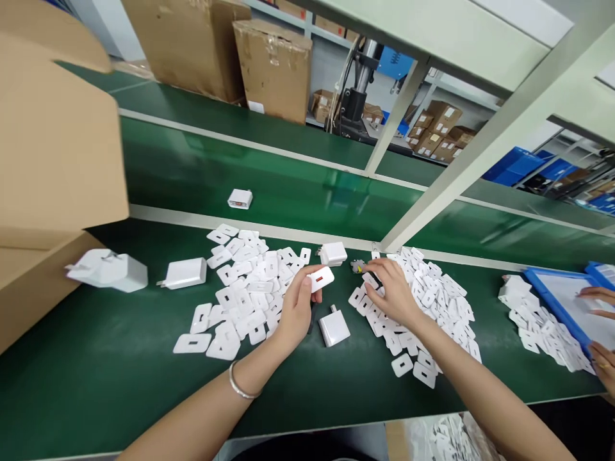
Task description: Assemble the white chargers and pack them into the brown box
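My left hand (296, 306) is closed around a white USB charger (321, 278), its face with a reddish port slot turned up. Over the edge of the right-hand pile of white slotted plates (439, 298), my right hand (391, 291) has its fingers apart and nothing visible in them. Just left of its fingertips lies a small grey and yellow piece (357, 266). Between my hands, one white charger (335, 327) rests on the green table, with another charger (333, 253) farther back. A second pile of slotted plates (247, 282) spreads left of my left hand.
On the left lie a charger (185, 273) and a joined group of chargers (109, 269), beside an open cardboard box (57, 147). Another charger (239, 198) sits by the back ledge. A slanted metal post (446, 173) rises behind. Another person's hands (603, 362) work beside a blue-rimmed tray (557, 307).
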Available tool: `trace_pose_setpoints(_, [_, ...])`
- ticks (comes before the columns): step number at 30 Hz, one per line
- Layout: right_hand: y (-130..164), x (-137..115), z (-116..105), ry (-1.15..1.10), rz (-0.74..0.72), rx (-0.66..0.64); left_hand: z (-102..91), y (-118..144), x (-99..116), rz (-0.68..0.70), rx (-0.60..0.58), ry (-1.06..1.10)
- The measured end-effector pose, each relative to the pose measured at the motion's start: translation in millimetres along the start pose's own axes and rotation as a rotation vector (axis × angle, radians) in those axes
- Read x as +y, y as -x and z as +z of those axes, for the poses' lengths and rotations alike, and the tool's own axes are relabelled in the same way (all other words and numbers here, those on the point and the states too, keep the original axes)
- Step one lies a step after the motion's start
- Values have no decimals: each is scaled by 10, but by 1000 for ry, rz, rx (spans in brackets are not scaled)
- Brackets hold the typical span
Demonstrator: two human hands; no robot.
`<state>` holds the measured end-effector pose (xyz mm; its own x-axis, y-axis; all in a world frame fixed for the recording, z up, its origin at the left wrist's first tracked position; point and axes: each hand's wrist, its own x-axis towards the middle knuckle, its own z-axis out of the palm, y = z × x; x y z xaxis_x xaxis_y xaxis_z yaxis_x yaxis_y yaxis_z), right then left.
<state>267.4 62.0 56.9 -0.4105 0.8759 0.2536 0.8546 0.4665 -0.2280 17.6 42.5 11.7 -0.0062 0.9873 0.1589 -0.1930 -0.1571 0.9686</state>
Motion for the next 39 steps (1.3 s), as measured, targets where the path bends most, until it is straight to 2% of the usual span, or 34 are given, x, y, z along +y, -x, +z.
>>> trace_pose_setpoints(6, [-587, 310, 8, 1, 36, -287, -23, -19, 17, 11, 12, 16])
trace_pose_setpoints(11, [-732, 259, 90, -2, -39, -264, -55, -47, 36, 21, 27, 25])
trace_pose_setpoints(16, [-536, -60, 174, -28, -79, -227, -56, -55, 50, 33, 36, 53])
trace_pose_setpoints(19, [-316, -357, 102, -86, 24, -149, -57, -40, 64, 42, 28, 44])
trace_pose_setpoints(23, [-88, -787, -106, -408, 250, -13, -69, 5, 67, 129, -38, 15])
trace_pose_setpoints(26, [-38, -1002, -137, -681, 288, -80, -89, 39, 55, 272, -105, -45])
trace_pose_setpoints(28, [-39, -1071, -71, -812, 229, -107, -107, 52, 54, 373, -154, -98])
trace_pose_setpoints(31, [-31, -1092, 77, -935, 134, -27, -136, 56, 74, 467, -228, -171])
trace_pose_setpoints(35, [35, -1033, 219, -1004, 98, 79, -151, 55, 120, 503, -316, -279])
trace_pose_setpoints(39, [92, -960, 284, -981, 79, 148, -135, 68, 142, 523, -393, -318])
